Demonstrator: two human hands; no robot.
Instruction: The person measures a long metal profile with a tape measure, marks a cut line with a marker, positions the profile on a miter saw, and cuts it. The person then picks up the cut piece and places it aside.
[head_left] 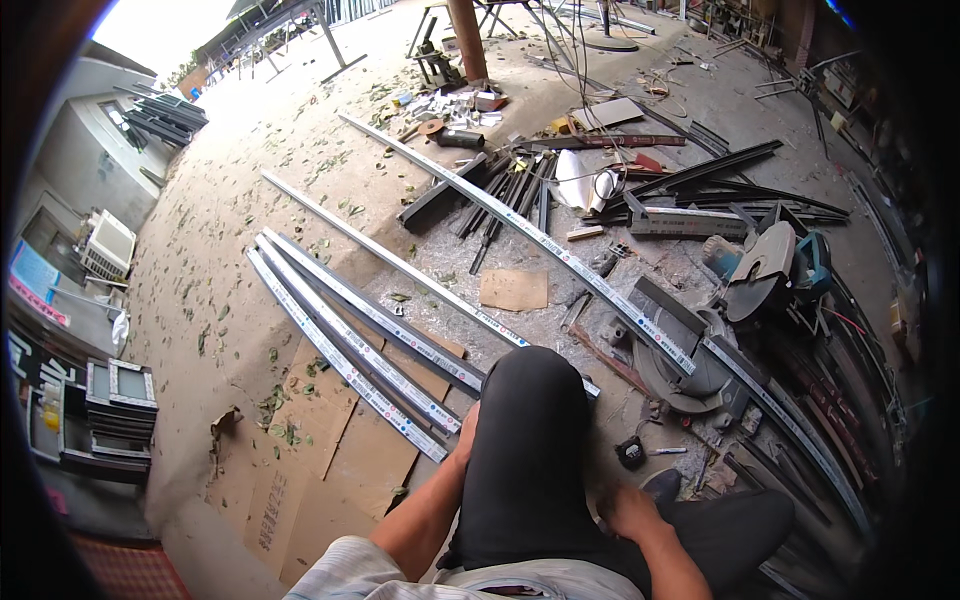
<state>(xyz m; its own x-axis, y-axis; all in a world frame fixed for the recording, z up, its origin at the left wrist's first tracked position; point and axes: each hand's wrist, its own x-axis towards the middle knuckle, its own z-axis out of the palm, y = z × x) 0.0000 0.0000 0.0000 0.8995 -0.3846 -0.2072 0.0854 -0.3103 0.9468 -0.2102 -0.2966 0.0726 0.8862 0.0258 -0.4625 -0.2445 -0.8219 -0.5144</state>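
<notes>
My left hand (468, 435) is beside my raised knee, close to the near ends of several long metal profiles with printed white film (345, 368). The knee hides its fingers, so a grip cannot be made out. My right hand (628, 512) hangs low between my legs by my shoe (662, 486); its fingers are blurred and partly hidden. Ahead of it on the floor lie a black tape measure (631, 453) and a slim white pen-like stick (670, 451). A thinner profile (400, 265) runs past the knee.
A cut-off saw (765, 270) stands at the right, with a long profile (520, 230) reaching its base. Dark metal offcuts (700, 185) are heaped beyond. Flattened cardboard (300, 470) lies at left, near stacked frames (120, 400). A brown post (467, 40) rises at the back.
</notes>
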